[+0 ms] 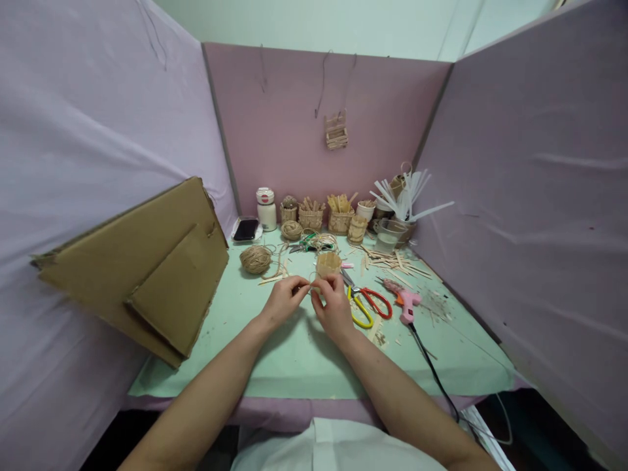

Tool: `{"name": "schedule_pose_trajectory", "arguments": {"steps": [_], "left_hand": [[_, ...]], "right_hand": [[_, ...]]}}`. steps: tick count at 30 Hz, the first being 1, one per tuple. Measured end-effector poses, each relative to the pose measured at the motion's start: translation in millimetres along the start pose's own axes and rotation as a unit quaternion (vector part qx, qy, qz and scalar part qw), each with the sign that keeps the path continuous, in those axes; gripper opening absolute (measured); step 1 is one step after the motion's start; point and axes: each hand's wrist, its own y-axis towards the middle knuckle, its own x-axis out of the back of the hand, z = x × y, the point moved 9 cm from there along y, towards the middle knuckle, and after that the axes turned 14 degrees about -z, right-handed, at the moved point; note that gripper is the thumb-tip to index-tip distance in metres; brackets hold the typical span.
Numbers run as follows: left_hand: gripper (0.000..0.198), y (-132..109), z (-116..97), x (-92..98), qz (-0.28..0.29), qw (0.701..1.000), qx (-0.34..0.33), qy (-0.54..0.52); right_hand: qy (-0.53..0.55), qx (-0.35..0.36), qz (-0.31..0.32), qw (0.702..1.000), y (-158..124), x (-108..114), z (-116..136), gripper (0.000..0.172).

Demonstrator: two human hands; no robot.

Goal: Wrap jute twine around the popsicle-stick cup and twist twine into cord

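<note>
My left hand (pixel 288 297) and my right hand (pixel 334 306) meet above the middle of the table, fingertips pinched together and nearly touching. Between them runs a thin strand of twine (pixel 311 282), small and partly hidden by the fingers. Just beyond my right hand stands a small round container of pale wooden sticks (pixel 328 263), its lower part covered by that hand. To the right of the same hand lie scissors with one red and one yellow handle (pixel 367 306). A ball of brown twine (pixel 256 260) rests to the left, past my left hand.
A pink glue gun (pixel 408 302) with a black cord lies at the right, near scattered wooden sticks (pixel 395 261). Green-handled pliers (pixel 308 243), stick-filled containers (pixel 339 221) and a cup of white glue sticks (pixel 403 212) line the back. Cardboard (pixel 147 275) leans at the left.
</note>
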Motion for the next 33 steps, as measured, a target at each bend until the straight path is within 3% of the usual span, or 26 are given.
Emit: {"name": "schedule_pose_trajectory", "arguments": {"steps": [4,12,16,22,33], "left_hand": [[0.021,-0.2,-1.0,-1.4,0.001,1.0,-0.006,0.0],[0.019,0.9,1.5,-2.7,-0.008,1.0,-0.001,-0.003],[0.022,0.9,8.7,-3.4,0.003,0.998,0.045,-0.041],[0.024,2.2,13.4,-2.0,-0.007,0.993,0.082,-0.089],[0.023,0.4,15.4,-7.1,0.008,0.993,0.08,-0.083]], "right_hand": [[0.016,-0.024,-0.009,1.0,2.1,0.6,-5.5,0.013],[0.103,-0.161,-0.002,0.982,-1.4,-9.9,-30.8,0.013],[0.131,-0.192,-0.008,0.973,-3.2,-11.1,-35.9,0.011],[0.112,-0.127,0.002,0.986,2.6,-5.9,-20.4,0.011],[0.113,-0.107,-0.004,0.988,4.6,-2.8,-16.5,0.013]]}}
